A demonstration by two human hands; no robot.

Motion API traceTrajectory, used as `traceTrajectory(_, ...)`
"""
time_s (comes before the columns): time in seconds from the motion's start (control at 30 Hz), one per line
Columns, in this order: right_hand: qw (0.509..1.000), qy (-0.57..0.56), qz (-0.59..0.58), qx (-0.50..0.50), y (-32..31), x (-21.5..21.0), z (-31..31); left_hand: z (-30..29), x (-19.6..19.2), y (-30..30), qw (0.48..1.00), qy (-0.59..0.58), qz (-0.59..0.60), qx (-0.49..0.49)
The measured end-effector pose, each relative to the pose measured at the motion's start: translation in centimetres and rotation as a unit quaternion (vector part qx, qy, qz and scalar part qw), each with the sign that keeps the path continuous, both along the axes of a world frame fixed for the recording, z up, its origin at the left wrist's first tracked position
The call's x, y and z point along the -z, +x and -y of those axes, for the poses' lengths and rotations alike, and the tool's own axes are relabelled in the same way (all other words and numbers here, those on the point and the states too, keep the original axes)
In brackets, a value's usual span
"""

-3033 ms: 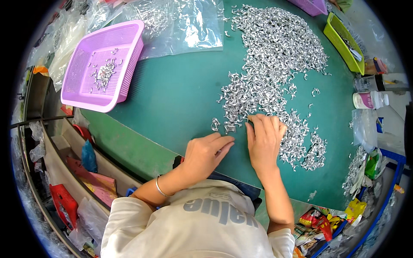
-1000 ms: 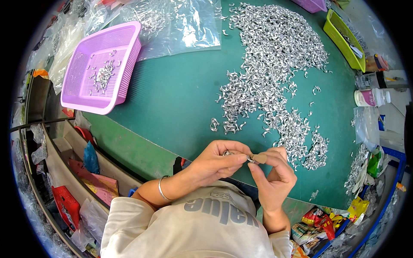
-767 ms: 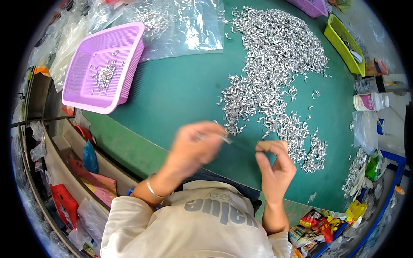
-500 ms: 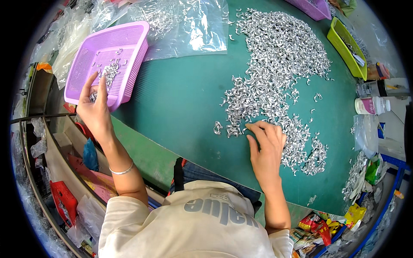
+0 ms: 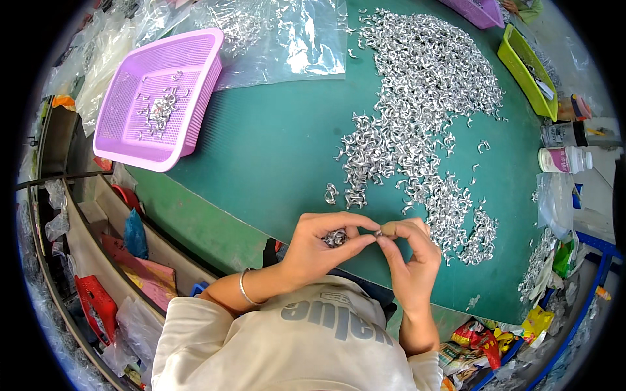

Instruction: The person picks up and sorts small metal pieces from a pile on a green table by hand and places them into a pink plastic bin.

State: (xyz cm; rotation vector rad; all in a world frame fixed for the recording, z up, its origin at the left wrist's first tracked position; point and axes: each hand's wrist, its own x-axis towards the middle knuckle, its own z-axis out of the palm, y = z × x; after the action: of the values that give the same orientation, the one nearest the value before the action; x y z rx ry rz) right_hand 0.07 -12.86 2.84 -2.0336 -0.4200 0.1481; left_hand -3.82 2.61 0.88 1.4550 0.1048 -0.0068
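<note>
My left hand (image 5: 323,244) is closed around several small curved silver metal pieces (image 5: 335,238), which show in its curled palm. Its thumb and forefinger meet the fingertips of my right hand (image 5: 411,251), which is pinched. Between the two sets of fingertips is a tiny metal piece (image 5: 379,234), mostly covered. Both hands are over the near edge of the green table (image 5: 261,163). Just beyond them spreads a large pile of the same curved silver pieces (image 5: 424,85). At the far left, a purple plastic basket (image 5: 186,140) has some of these pieces on its bottom.
Clear plastic bags (image 5: 287,45) with more metal pieces lie at the back left. Along the right side stand a yellow-green basket (image 5: 528,75) and a white bottle (image 5: 562,160). Colourful packets (image 5: 479,342) lie below the table's right edge. Part of another person shows at top right.
My left hand has left the purple basket and come to the table's near edge. My right hand has drawn back from the pile, and their fingertips now meet.
</note>
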Motion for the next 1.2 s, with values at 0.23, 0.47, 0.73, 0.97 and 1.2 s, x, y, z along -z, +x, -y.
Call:
traceTrajectory(0.23, 1.0, 0.016, 0.012, -0.012, -0.6, -0.6, 0.4, -0.4, -0.2, 0.2, 0.994, -0.072, -0.069, 0.036)
traceTrajectory(0.47, 0.999, 0.028, 0.026, -0.009, -1.0, -0.6, 0.3, -0.2, 0.0, 0.3, 0.95, -0.243, -0.183, 0.072)
traceTrajectory(0.73, 0.973, 0.169, -0.15, 0.04, -1.7, -0.5, 0.2, -0.2, -0.1, 0.0, 0.914, -0.34, -0.206, 0.084)
traceTrajectory(0.97, 0.928, 0.276, -0.248, 0.042, -1.9, -0.9, 0.0, -0.3, -0.5, -0.1, 0.922, -0.315, -0.21, 0.082)
traceTrajectory(1.2, 0.927, 0.28, -0.249, 0.027, -2.1, -0.4, 0.3, -0.3, -0.4, -0.3, 0.923, -0.319, -0.199, 0.082)
